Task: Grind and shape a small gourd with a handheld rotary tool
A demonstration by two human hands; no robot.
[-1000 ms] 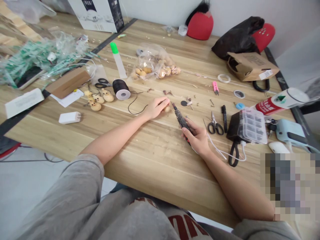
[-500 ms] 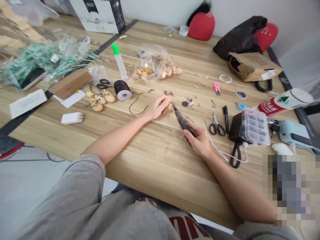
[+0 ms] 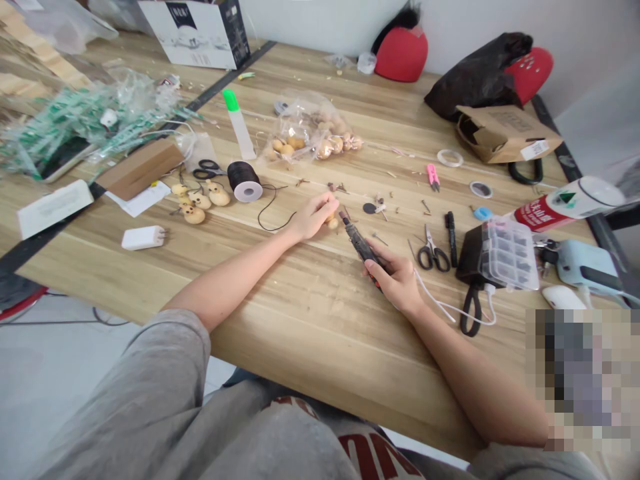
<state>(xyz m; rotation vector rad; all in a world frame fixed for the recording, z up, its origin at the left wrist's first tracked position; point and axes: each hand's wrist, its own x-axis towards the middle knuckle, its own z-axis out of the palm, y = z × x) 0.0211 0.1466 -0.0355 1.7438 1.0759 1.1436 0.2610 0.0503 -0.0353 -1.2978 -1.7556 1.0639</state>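
Observation:
Near the middle of the wooden table, my left hand is closed on a small tan gourd, whose lower part shows beneath the fingers. My right hand wraps round a dark rotary tool, its reddish tip pointing up and left. A narrow gap separates that tip from the gourd. Left of my left hand stands a black cord spool, with several small gourds bearing drawn faces beyond it. Clear bags of gourds lie farther back.
Black scissors, a marker and a clear-lidded compartment box sit at right. A white charger lies at left. Screws and a pink clipper are beyond my hands. A white cable runs beside my right wrist.
The gourd in my left hand has shifted slightly left and down and shows more. The tool's tip has moved slightly left and now stands apart from the gourd.

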